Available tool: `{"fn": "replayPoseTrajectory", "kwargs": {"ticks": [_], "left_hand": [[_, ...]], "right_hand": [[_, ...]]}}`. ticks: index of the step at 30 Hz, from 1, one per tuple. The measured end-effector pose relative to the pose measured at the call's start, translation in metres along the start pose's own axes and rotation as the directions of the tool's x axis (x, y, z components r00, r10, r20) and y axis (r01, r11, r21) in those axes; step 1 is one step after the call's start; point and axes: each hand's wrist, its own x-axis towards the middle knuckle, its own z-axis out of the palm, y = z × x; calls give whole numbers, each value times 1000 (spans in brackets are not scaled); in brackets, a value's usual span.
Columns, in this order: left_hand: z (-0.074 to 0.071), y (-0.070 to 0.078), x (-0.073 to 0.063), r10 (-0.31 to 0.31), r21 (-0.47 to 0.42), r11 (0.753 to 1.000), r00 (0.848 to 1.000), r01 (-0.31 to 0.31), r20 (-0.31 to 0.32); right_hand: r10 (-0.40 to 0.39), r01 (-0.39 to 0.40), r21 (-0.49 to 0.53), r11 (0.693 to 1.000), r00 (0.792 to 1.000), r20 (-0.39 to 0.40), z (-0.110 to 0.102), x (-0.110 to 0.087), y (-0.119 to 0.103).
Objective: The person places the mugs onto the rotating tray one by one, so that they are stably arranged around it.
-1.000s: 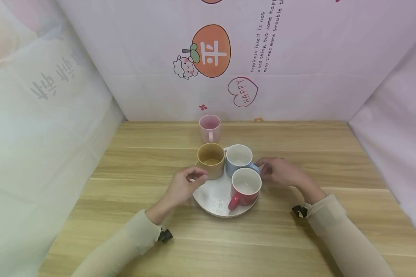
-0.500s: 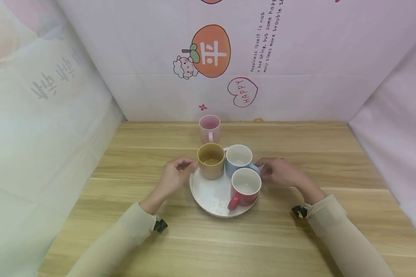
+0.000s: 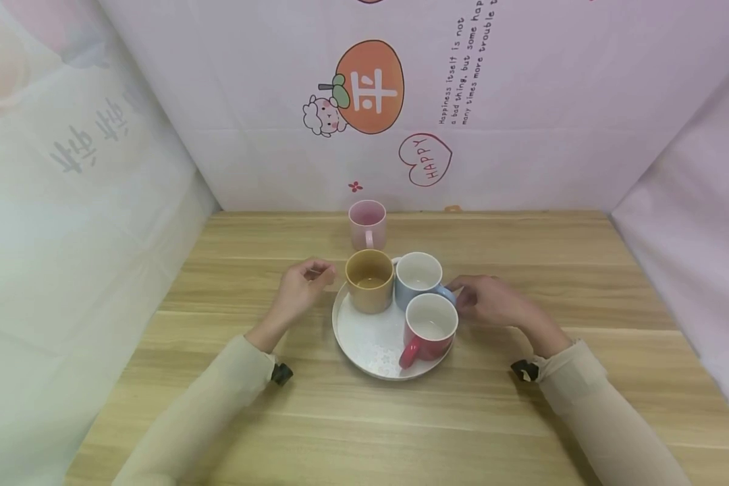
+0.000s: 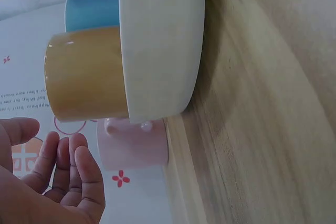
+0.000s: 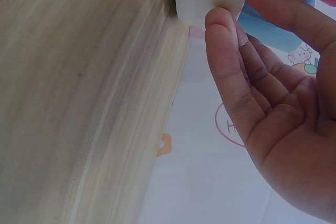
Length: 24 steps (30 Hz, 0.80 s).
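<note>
A round white tray (image 3: 364, 341) bears a mustard-yellow mug (image 3: 370, 297), a blue mug (image 3: 404, 293) and a red mug (image 3: 436, 347), all upright. Behind them on the table stands a pink mug (image 3: 361, 237), its handle facing the person. My left hand (image 3: 300, 287) hovers left of the yellow mug with loosely bent fingers, holding nothing; the left wrist view shows a gap to the mugs. At the tray's right side, my right hand (image 3: 492, 300) holds the rim beside the blue handle. One fingertip (image 5: 220, 19) meets the tray's outer wall, while the thumb lies at the rim.
The wooden table (image 3: 364, 432) runs back to a white printed cloth (image 3: 267, 162) hung as a rear wall. More pale cloth hangs along the left and right sides. Bare wood lies in front of the tray and on both sides of it.
My left hand has moved left and away from the person, from over the tray's left part, past the yellow mug's side. The right hand, tray and mugs keep their places.
</note>
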Motion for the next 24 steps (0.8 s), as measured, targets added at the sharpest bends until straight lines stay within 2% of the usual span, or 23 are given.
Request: {"fn": "replayPoseTrajectory", "kwargs": {"ticks": [5,12,18,24], "left_hand": [[0,-1,8,-49,-9,999,999,49,6],[2,-8,25,-56,-6,998,998,56,0],[5,-8,37,-98,6,995,995,98,9],[12,-13,50,-82,59,995,997,81,12]], "right_hand": [[3,-3,1,1000,1000,1,-2,0,-2],[4,-4,0,1000,1000,1,-2,-1,-3],[9,-9,2,1000,1000,4,-2,-2,-4],[11,-11,9,1000,1000,4,-1,-2,-5]]}}
